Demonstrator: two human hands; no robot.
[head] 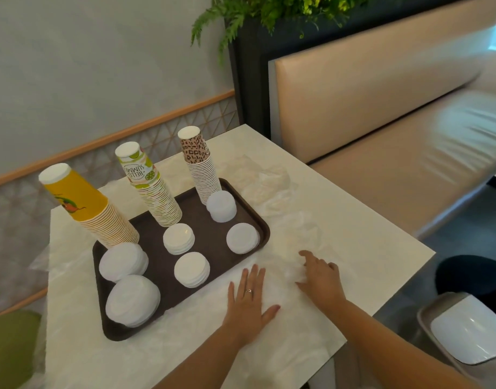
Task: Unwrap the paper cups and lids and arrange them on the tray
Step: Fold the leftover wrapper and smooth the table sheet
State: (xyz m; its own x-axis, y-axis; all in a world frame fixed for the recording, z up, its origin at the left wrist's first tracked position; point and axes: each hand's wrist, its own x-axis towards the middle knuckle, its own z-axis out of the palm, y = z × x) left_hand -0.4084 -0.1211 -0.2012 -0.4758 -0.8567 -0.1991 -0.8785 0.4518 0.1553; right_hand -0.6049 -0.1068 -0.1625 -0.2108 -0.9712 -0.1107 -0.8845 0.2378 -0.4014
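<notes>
Three cup stacks (157,189) and six lid piles (192,269) fill the tray (265,228); both hands, left (248,301) flat, right (321,276) loosely spread, apparently gather clear wrapping (294,228) off the table (381,240).

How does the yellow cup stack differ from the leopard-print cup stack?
The yellow cup stack has wider cups than the leopard-print cup stack. The yellow stack stands at the tray's left end, the leopard-print stack at its far right end. Both are upside down on the tray.
</notes>
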